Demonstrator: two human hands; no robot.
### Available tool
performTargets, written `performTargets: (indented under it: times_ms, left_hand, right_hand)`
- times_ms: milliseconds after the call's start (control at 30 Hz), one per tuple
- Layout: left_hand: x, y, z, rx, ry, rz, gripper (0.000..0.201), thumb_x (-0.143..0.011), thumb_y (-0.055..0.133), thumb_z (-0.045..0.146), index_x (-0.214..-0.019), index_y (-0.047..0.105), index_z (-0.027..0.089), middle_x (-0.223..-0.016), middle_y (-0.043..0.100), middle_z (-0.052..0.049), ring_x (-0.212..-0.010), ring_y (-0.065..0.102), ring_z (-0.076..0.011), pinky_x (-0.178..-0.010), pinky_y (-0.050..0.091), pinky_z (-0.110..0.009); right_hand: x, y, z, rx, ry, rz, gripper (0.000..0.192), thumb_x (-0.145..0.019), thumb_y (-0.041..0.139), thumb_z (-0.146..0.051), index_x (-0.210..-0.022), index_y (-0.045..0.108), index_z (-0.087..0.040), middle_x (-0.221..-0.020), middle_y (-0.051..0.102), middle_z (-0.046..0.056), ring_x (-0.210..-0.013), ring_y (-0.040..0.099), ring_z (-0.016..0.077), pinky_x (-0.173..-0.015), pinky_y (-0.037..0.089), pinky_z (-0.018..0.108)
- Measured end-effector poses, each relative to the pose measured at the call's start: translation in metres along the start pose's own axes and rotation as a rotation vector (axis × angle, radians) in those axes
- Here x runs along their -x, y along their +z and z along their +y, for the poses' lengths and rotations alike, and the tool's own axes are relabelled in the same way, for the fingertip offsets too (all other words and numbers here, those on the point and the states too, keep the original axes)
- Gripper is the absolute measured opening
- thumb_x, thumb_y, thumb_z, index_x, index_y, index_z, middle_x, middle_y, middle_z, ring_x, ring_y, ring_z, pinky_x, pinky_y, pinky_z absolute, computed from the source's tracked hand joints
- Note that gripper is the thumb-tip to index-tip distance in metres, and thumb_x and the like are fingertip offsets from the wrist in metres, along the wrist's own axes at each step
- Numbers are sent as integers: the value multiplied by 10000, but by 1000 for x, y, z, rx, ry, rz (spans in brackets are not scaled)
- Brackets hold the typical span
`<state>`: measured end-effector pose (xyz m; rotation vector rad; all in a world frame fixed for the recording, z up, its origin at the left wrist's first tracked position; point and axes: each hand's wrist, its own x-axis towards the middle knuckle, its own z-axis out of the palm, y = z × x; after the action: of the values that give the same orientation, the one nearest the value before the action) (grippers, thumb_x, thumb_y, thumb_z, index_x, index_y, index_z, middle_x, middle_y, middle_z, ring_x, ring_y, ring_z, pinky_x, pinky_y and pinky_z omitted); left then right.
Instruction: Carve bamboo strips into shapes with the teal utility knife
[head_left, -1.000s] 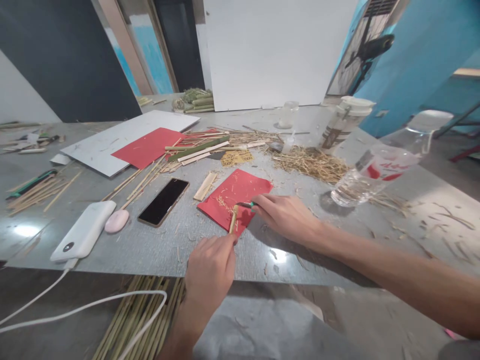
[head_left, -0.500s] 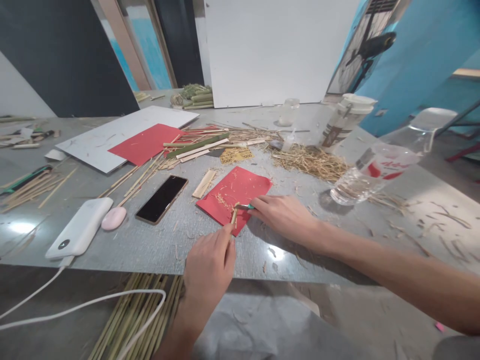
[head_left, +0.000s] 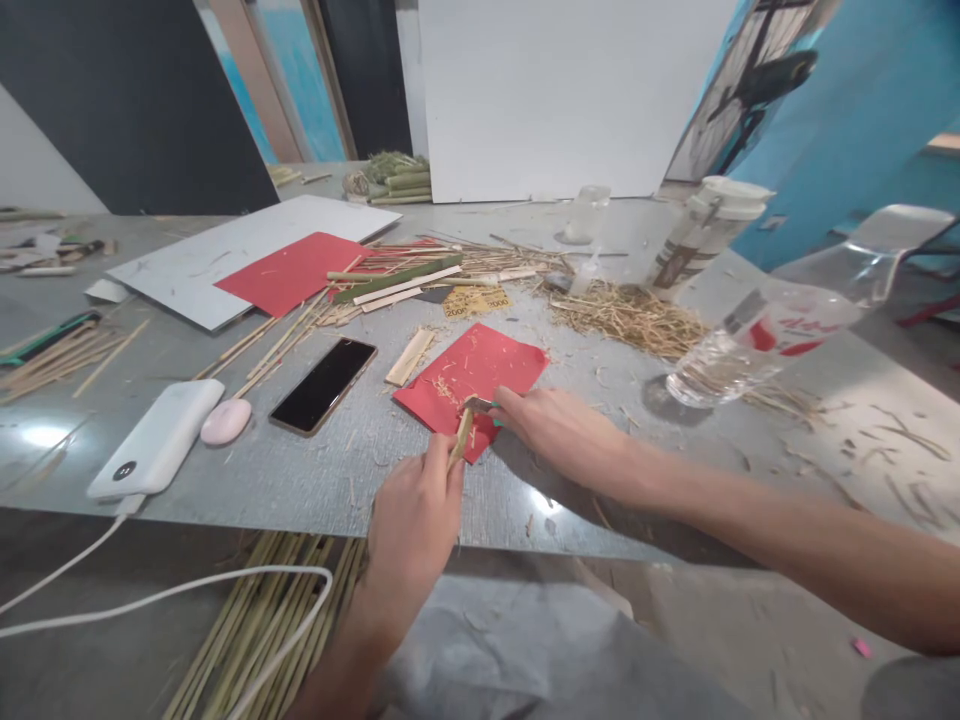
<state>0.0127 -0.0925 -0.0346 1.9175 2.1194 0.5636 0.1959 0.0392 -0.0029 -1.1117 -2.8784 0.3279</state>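
My left hand [head_left: 418,505] is closed around the near end of a short strip of plant stem [head_left: 463,432], which points away from me over a red sheet [head_left: 491,365]. In my right hand [head_left: 551,430] is a small knife [head_left: 482,405] with a teal handle, most of it hidden by the fingers. Its blade lies across the far end of the stem strip. Thin pale shavings are scattered over the red sheet. Just left of the sheet lies a flat pale piece of split stem [head_left: 411,356].
A phone [head_left: 324,386], a white power bank [head_left: 156,440] with a cable and a pink rounded case [head_left: 226,422] lie left. Cut stems [head_left: 405,283] and dry shavings [head_left: 634,318] spread behind. A clear water bottle [head_left: 750,345] stands right. Below the table edge are long stems [head_left: 255,640].
The stem strip now leans a little differently in my left hand, showing a broader face. The knife has shifted slightly towards its far end. The whole view has moved a little.
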Motion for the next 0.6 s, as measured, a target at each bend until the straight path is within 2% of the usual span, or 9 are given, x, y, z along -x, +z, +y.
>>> performTargets:
  times_ms: [133,233,467,600]
  left_hand:
    - [0,2,1,-42,-11,27,158,-1088,512,206,-1217,601,223,-979,815,-53,-897,764,-301,-728,486,-375]
    - [2,5,0,-83,4,68,163,-1077,540,202,-1219,614,231,-921,808,-41,-854,756,-293,-707,471,-359]
    - [5,8,-4,-102,88,155,102,-1066,568,191,-1143,621,231,-859,787,-13,-778,737,-254,-682,459,-342]
    - [5,8,-5,-92,107,156,101,-1063,569,184,-1139,616,231,-887,798,-15,-809,749,-260,-700,475,-351]
  right_hand:
    - [-7,-2,4,-96,-18,4,384,-1173,350,-374,-927,585,-196,-743,633,14,-617,497,131,-607,268,293]
    - [-5,-6,4,-122,0,30,422,-1184,275,-364,-945,579,-196,-782,657,19,-658,540,128,-638,315,270]
    - [10,0,-4,-6,103,94,322,-1135,373,-394,-1023,604,-199,-776,657,55,-583,457,153,-587,162,333]
    - [10,4,-5,2,105,80,315,-1137,385,-403,-1047,608,-199,-771,651,54,-576,454,157,-586,146,344]
